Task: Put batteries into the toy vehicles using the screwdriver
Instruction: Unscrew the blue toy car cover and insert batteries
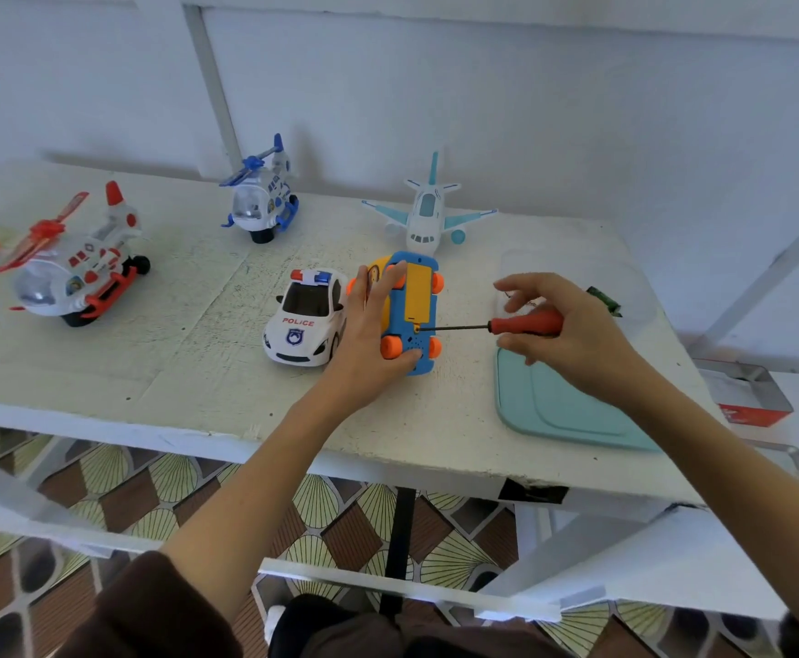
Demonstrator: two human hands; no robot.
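One clear box (625, 287) far right holds something green. Your left fingers (390, 282) curl round the overturned blue toy car (414, 311); your right fingers (521, 296) pinch the screwdriver (525, 322), tip at its underside.

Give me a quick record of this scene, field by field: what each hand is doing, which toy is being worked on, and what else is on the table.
toy in work: blue toy car, tipped up with its underside and yellow battery cover showing
left hand: grips the blue toy car, steadying it
right hand: holds the screwdriver by its red handle
screwdriver tip: at the lower end of the yellow cover
other toys: police car, red helicopter, blue helicopter, airplane
also on table: teal tray
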